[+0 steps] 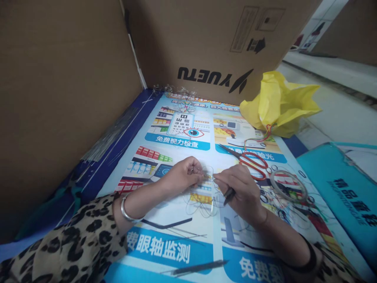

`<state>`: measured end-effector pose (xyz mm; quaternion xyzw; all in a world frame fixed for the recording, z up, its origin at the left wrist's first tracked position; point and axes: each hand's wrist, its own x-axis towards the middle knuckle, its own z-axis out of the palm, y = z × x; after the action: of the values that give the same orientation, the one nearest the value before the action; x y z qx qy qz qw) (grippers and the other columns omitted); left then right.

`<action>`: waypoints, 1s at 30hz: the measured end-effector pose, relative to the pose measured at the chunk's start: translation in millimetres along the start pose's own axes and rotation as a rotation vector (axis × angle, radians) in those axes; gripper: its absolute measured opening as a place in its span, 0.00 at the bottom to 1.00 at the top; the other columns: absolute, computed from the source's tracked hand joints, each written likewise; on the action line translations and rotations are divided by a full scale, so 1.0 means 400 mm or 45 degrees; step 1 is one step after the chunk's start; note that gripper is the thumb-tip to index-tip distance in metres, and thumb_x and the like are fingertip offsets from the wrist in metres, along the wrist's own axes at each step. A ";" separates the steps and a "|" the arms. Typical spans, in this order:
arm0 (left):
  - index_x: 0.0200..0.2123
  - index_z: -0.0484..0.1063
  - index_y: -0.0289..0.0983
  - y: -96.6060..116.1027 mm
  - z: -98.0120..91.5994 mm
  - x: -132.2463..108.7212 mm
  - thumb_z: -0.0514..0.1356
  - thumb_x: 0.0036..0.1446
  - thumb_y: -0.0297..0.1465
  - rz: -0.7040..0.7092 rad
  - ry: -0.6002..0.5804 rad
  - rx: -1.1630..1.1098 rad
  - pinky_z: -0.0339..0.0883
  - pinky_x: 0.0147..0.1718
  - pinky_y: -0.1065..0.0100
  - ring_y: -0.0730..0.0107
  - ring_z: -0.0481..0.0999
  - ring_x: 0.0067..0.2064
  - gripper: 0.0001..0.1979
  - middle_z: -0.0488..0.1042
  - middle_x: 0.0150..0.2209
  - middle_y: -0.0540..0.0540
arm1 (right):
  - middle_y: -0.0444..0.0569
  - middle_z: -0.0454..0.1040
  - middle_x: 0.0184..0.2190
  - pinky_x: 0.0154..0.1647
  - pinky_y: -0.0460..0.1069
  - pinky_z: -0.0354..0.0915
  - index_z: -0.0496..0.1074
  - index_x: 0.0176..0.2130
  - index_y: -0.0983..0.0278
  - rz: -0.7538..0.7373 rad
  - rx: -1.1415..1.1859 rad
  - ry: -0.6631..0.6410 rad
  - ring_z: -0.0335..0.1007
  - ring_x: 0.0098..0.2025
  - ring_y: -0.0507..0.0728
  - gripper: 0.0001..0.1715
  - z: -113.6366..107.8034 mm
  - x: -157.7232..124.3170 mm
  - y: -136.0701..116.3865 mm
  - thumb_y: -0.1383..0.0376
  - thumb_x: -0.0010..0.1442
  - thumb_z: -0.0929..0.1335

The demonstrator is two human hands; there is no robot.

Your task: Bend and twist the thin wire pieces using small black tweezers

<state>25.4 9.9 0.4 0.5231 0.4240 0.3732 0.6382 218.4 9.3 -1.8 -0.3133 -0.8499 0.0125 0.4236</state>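
Observation:
My left hand (190, 173) is closed in a pinch on a thin wire piece with petal-like loops (203, 210), just left of its centre. My right hand (243, 192) meets it from the other side, its fingertips close together at the wire. A dark tool handle (229, 195) pokes out below the right fingers; its kind is hidden by the hand. The wire is so fine that its exact hold is hard to make out. Scissors with red handles (253, 164) lie just beyond my right hand, blades pointing to the upper left.
At right are a wire coil (288, 185), a yellow bag (273, 102) and a teal box (338, 196). Left lie straight wires (108, 135) and teal-handled pliers (73, 190). Finished-looking wire shapes (185, 104) sit at the back. Dark thin rods (200, 268) lie in front. Cardboard (206, 43) walls the back.

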 end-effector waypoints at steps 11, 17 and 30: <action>0.32 0.61 0.36 0.002 -0.004 -0.007 0.62 0.49 0.33 0.009 -0.054 0.035 0.56 0.21 0.76 0.82 0.64 0.21 0.11 0.64 0.25 0.55 | 0.46 0.73 0.28 0.34 0.51 0.58 0.72 0.35 0.62 -0.063 -0.049 -0.047 0.65 0.31 0.53 0.07 0.002 0.002 -0.005 0.70 0.54 0.67; 0.32 0.62 0.36 0.000 -0.007 -0.007 0.61 0.49 0.32 0.004 -0.070 0.058 0.57 0.22 0.75 0.82 0.64 0.21 0.10 0.65 0.25 0.55 | 0.47 0.73 0.28 0.34 0.51 0.57 0.72 0.35 0.63 -0.085 -0.070 -0.076 0.64 0.31 0.53 0.06 0.004 0.001 -0.001 0.71 0.54 0.67; 0.33 0.61 0.36 0.004 -0.010 -0.007 0.61 0.50 0.33 -0.039 -0.129 0.121 0.55 0.20 0.76 0.81 0.64 0.21 0.10 0.63 0.23 0.56 | 0.45 0.75 0.30 0.35 0.52 0.56 0.72 0.39 0.61 -0.299 -0.197 -0.045 0.62 0.33 0.54 0.15 -0.008 0.002 -0.003 0.74 0.51 0.67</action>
<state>20.5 9.1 2.1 0.5645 0.4162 0.3159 0.6389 219.8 8.2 1.3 -0.2431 -0.8865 -0.0971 0.3816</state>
